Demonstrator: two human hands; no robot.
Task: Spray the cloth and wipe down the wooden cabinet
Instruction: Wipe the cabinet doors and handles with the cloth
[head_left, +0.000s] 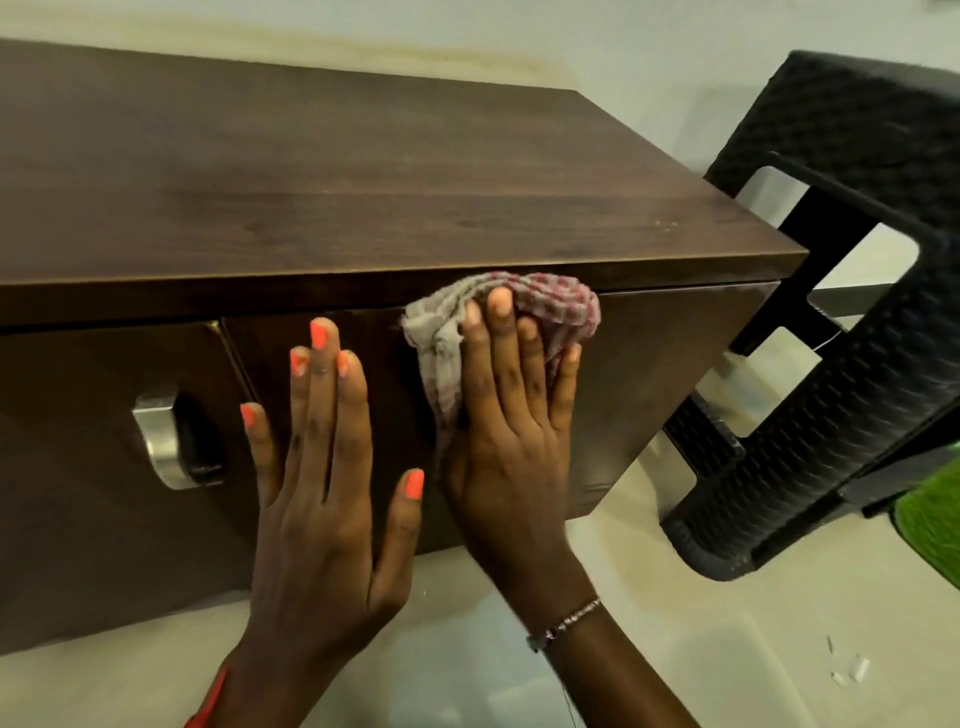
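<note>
Two hands are working against the front of the cabinet (363, 171), a dark brown wooden unit with a flat top. The right hand (511, 415) is pressing the cloth (550, 306), a bunched rag checked in red and grey, flat against the door (675, 364) just under the overhanging top edge; the fingers are lying spread over the cloth, holding it to the wood rather than curling around it, and a tail of the fabric is hanging down past the thumb side. A thin bracelet (569, 621) is sitting on that wrist. The left hand (327, 467) is lying open and flat on the same door, just beside the right hand, holding nothing. A metal handle (163, 441) is showing on the neighbouring door to the left. A black woven-pattern stool (841, 415) is standing close to the cabinet's right end on the pale floor (675, 649).
</note>
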